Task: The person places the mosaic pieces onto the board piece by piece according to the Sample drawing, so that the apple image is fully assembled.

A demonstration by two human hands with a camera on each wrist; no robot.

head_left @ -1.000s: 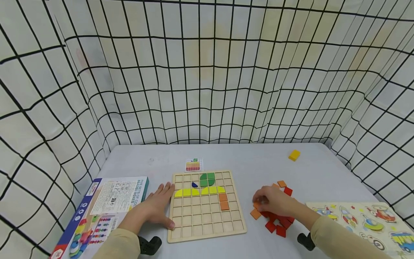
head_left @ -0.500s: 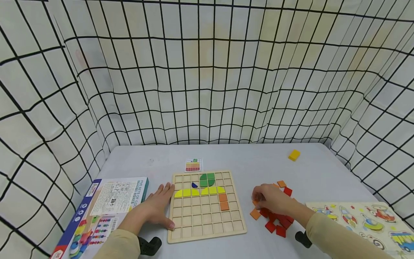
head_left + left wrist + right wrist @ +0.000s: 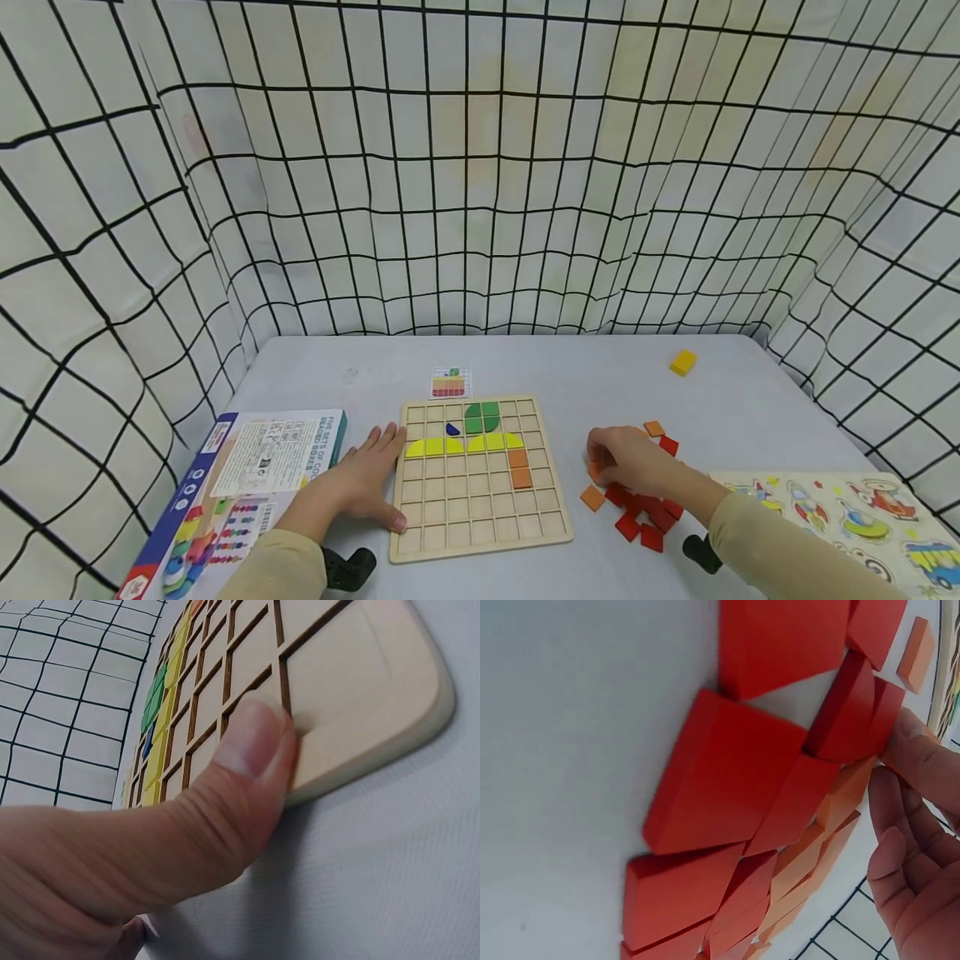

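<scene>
A wooden grid board (image 3: 455, 510) lies at the table's middle. Green (image 3: 482, 418), yellow (image 3: 435, 447) and blue (image 3: 452, 429) pieces sit in its upper rows, with two orange squares (image 3: 521, 477) at the right. Along the board's left edge rests my left hand (image 3: 358, 483), fingers spread; in the left wrist view its thumb (image 3: 251, 750) lies on the rim near a corner. To the right, my right hand (image 3: 633, 460) is over a heap of red tiles (image 3: 651, 537) and orange tiles (image 3: 592, 498). Its thumb and curled fingers pinch an orange tile (image 3: 889, 760), mostly hidden.
A small pattern card (image 3: 450, 382) lies just behind the board. At the left is a printed box (image 3: 255, 467), at the right a picture board (image 3: 847, 517). A yellow block (image 3: 682, 362) stands far back right. Black netting (image 3: 480, 208) encloses the table's back and sides.
My right hand has shifted slightly among the tiles, its fingertips closing on an orange one. The left hand and the board's pieces stay as they were.
</scene>
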